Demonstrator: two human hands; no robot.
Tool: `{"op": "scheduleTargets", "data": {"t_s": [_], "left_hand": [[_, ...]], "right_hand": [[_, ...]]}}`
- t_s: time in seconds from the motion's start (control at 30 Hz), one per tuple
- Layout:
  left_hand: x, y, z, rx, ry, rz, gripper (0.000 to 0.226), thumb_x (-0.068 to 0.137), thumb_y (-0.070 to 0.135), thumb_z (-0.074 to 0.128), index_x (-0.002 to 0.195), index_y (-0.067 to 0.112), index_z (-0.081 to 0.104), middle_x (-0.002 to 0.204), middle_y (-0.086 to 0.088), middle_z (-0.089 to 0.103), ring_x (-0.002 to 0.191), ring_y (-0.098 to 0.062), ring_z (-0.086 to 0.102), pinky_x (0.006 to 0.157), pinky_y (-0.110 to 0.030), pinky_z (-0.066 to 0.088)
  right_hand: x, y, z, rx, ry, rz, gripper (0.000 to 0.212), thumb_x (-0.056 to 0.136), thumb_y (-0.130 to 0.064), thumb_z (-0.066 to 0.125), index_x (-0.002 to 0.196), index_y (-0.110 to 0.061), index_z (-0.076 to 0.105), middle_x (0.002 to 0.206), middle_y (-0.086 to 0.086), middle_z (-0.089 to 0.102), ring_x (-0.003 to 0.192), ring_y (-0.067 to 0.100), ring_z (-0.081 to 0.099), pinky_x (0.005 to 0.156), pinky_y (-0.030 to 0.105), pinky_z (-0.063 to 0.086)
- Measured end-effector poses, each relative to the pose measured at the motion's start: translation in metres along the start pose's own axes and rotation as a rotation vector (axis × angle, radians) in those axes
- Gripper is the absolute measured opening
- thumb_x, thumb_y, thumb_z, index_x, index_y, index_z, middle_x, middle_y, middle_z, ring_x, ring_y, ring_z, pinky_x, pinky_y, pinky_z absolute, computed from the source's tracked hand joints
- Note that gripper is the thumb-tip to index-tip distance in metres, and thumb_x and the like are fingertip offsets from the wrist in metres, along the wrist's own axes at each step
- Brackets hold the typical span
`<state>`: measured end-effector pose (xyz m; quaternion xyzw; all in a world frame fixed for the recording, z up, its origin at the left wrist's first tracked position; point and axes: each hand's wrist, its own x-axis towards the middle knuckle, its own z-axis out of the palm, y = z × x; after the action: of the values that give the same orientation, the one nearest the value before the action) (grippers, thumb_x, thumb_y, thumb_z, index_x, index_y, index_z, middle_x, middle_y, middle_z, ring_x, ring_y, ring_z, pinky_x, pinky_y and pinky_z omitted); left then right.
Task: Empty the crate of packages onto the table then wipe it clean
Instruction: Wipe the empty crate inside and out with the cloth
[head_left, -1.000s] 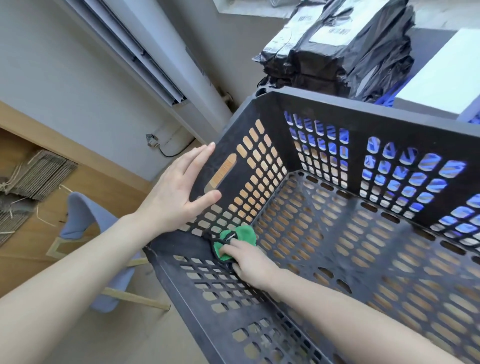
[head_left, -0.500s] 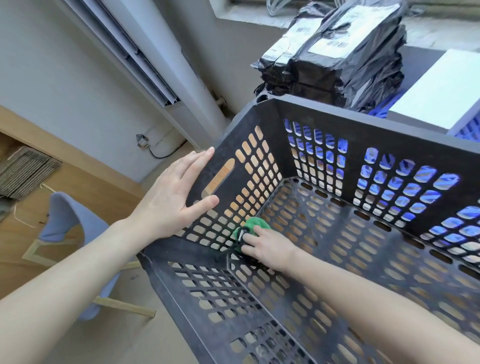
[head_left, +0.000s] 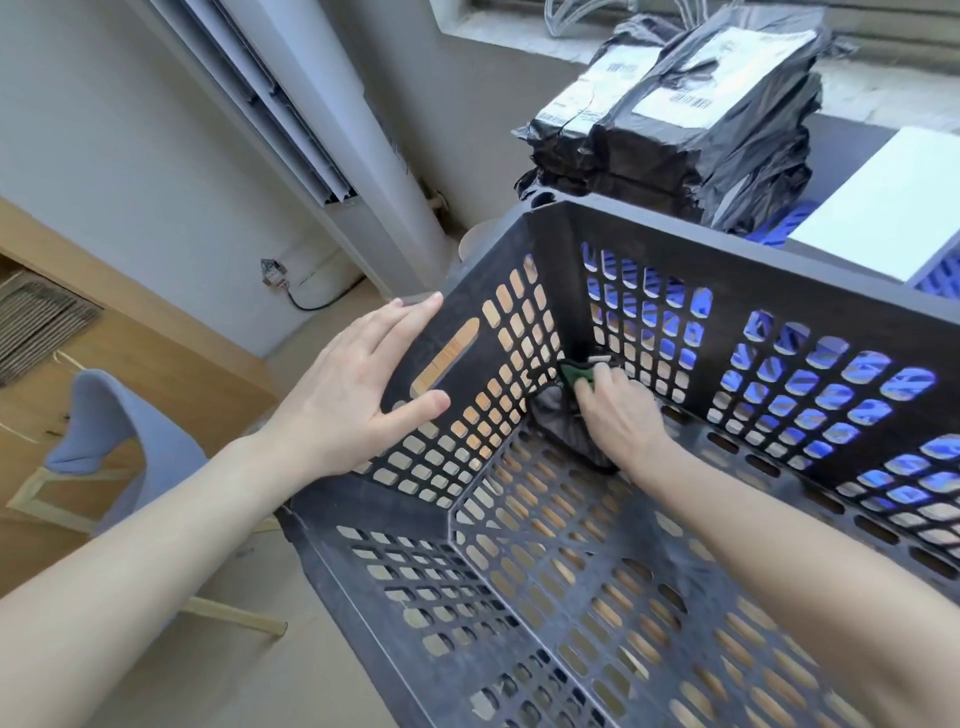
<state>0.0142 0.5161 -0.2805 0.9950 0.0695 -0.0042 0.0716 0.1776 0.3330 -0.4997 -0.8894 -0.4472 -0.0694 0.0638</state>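
**1. Condition.** The crate (head_left: 779, 249) held no packages (head_left: 701, 119). These lay stacked just beyond its far wall. The left hand (head_left: 358, 395) lay open and flat on the left end wall, beside the handle slot (head_left: 447, 356), with its fingers straight. The right hand (head_left: 618, 415) was inside the crate. Its fingers were curled round a green cloth (head_left: 576, 376) and pressed it into the far-left corner, where the end wall, far wall and floor met. A darker fold showed beneath the palm, and it could not be told whether it belonged to the cloth.

**2. Step in hand.** Emptying appeared complete. The step was judged to be wiping the interior, at a corner. The surfaces did not show how much had already been wiped.

**3. Procedure.**
- The corner called for fingertip pressure, with the cloth bunched small enough to reach the seam.
- The lattice holes would probably snag a loose edge, so the cloth was best held compact and drawn along the ribs.
- The left hand needed to oppose each push. The crate's near-left part appeared to overhang the floor above a chair (head_left: 119, 415), so an unbraced stroke could have shifted the crate.
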Motion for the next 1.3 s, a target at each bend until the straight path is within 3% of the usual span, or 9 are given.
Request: {"op": "scheduleTargets", "data": {"t_s": [0.1,0.27,0.4,0.73,0.9,1.03,1.13,1.2,1.3], "left_hand": [[0.0,0.0,0.0,-0.011,-0.007,-0.011,0.08,0.085,0.067,0.037,0.154,0.038,0.01,0.157,0.008,0.027,0.148,-0.008,0.012,0.115,-0.026,0.013],[0.001,-0.001,0.0,-0.046,-0.024,-0.022,0.081,0.083,0.069,0.037,0.154,0.041,0.008,0.158,0.008,0.026,0.148,-0.005,0.01,0.117,-0.029,0.014],[0.001,0.0,0.0,-0.072,-0.033,-0.02,0.081,0.083,0.068,0.037,0.154,0.041,0.009,0.157,0.01,0.025,0.146,0.002,0.007,0.114,-0.023,0.012],[0.0,-0.002,-0.001,-0.067,-0.035,-0.01,0.081,0.084,0.068,0.038,0.154,0.041,0.009,0.156,0.012,0.026,0.146,0.001,0.01,0.115,-0.025,0.015],[0.001,-0.003,-0.001,-0.076,-0.033,-0.005,0.079,0.083,0.068,0.039,0.152,0.045,0.007,0.146,0.029,0.017,0.144,0.007,0.006,0.115,-0.024,0.014],[0.002,-0.003,0.0,-0.079,-0.018,0.003,0.078,0.084,0.068,0.039,0.152,0.045,0.007,0.145,0.031,0.017,0.143,0.009,0.006,0.114,-0.026,0.016],[0.002,-0.002,0.001,-0.077,-0.016,0.008,0.078,0.084,0.068,0.039,0.152,0.045,0.007,0.145,0.028,0.019,0.142,0.01,0.005,0.114,-0.026,0.016],[0.002,-0.003,0.001,-0.075,-0.019,-0.001,0.079,0.084,0.068,0.039,0.152,0.044,0.007,0.152,0.017,0.025,0.145,0.003,0.01,0.116,-0.029,0.018],[0.001,-0.003,0.001,-0.074,-0.03,-0.015,0.079,0.084,0.068,0.039,0.152,0.045,0.006,0.157,0.005,0.028,0.148,-0.006,0.014,0.117,-0.033,0.019]], "right_hand": [[0.004,0.004,-0.006,0.018,0.002,0.136,0.032,0.076,-0.005,0.028,0.069,-0.007,0.059,0.07,0.012,0.053,0.061,0.03,0.055,0.045,0.031,0.041],[0.017,-0.015,0.019,0.163,0.015,0.059,0.042,0.074,-0.012,0.026,0.086,-0.004,0.065,0.086,0.014,0.059,0.08,0.033,0.052,0.07,0.041,0.049],[0.012,-0.021,0.031,0.306,0.039,0.154,0.034,0.074,-0.011,0.034,0.081,-0.004,0.067,0.08,0.012,0.062,0.075,0.032,0.052,0.066,0.041,0.049],[0.004,-0.003,0.023,0.188,0.032,-0.162,0.037,0.075,-0.02,0.034,0.081,-0.015,0.07,0.078,-0.001,0.063,0.076,0.025,0.056,0.062,0.031,0.047],[0.014,0.006,0.021,0.061,0.033,-0.016,0.045,0.077,-0.014,0.027,0.08,-0.005,0.071,0.087,0.012,0.066,0.074,0.031,0.056,0.065,0.036,0.051],[0.013,-0.018,0.018,0.17,-0.055,0.074,0.034,0.071,-0.014,0.036,0.076,-0.003,0.068,0.083,0.014,0.065,0.079,0.034,0.055,0.068,0.039,0.053],[0.007,-0.016,0.021,0.188,-0.114,0.012,0.046,0.078,-0.017,0.026,0.086,-0.006,0.07,0.091,0.01,0.066,0.087,0.034,0.055,0.075,0.041,0.053],[0.001,-0.009,0.024,0.174,-0.11,-0.083,0.042,0.081,-0.017,0.033,0.096,-0.009,0.072,0.096,0.007,0.068,0.092,0.034,0.057,0.079,0.042,0.053],[0.001,0.0,0.018,0.118,-0.108,-0.121,0.02,0.071,-0.012,0.067,0.09,-0.013,0.075,0.089,0.003,0.069,0.086,0.029,0.061,0.066,0.034,0.056]]}}
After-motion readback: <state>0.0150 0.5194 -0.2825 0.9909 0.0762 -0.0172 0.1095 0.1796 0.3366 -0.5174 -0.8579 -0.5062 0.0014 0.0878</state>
